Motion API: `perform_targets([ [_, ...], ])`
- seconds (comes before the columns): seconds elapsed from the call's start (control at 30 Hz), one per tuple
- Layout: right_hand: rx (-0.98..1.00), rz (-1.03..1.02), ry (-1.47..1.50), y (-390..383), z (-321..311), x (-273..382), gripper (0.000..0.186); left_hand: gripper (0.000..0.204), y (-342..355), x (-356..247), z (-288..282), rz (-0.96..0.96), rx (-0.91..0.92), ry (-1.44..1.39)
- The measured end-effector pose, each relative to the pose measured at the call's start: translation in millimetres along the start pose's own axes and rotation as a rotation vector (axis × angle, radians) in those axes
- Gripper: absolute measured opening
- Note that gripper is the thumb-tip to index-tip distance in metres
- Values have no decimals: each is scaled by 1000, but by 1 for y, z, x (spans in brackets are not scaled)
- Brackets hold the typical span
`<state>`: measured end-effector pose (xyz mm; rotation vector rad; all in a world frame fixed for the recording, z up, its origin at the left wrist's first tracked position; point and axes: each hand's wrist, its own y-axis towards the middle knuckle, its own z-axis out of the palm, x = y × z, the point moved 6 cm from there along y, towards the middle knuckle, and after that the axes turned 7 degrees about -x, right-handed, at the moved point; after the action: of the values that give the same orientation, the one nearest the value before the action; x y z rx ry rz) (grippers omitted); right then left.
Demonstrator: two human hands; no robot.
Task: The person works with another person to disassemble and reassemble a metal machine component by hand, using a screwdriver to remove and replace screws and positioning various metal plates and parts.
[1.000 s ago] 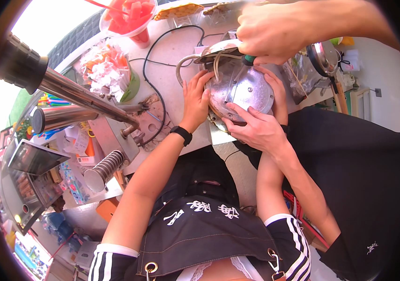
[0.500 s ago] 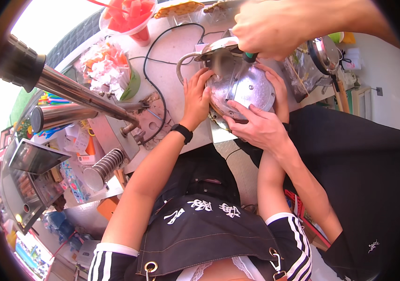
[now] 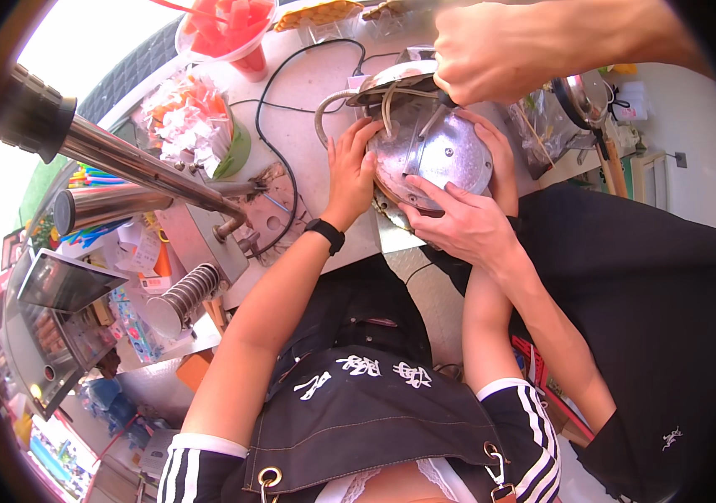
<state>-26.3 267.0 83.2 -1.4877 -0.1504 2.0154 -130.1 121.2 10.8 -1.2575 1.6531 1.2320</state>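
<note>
Head view, and I see two people's hands crowded around a shiny silver, dome-shaped metal housing [image 3: 469, 151] near the front edge of the pinkish-white desk [image 3: 312, 75]. The wearer's left hand [image 3: 351, 172], a black band [image 3: 325, 236] at its wrist, is clamped on the dome's left side; the right hand [image 3: 499, 158] cups the opposite side, its forearm passing beneath a co-worker's. That co-worker's lower hand [image 3: 463, 225] presses its fingertips to the dome's near part, while the upper hand [image 3: 485, 54], closed in a fist, grips a dark-handled tool [image 3: 431, 124] with a thin shaft slanting down at the metal; whether its tip touches, I can't tell. A curved silver metal cover [image 3: 396, 77] stands tilted at the dome's far side, and pale thin wires [image 3: 387, 113] hang just below it. A black cable [image 3: 260, 126] loops over the desk to the left.
</note>
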Motion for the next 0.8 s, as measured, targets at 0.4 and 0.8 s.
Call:
perform_targets([
  [0.4, 60, 195, 536, -1, 10, -20, 52, 48, -1, -1, -2, -11, 6, 12],
  [0.8, 69, 200, 524, 0, 10, -18, 53, 47, 0, -1, -1, -3, -1, -10],
])
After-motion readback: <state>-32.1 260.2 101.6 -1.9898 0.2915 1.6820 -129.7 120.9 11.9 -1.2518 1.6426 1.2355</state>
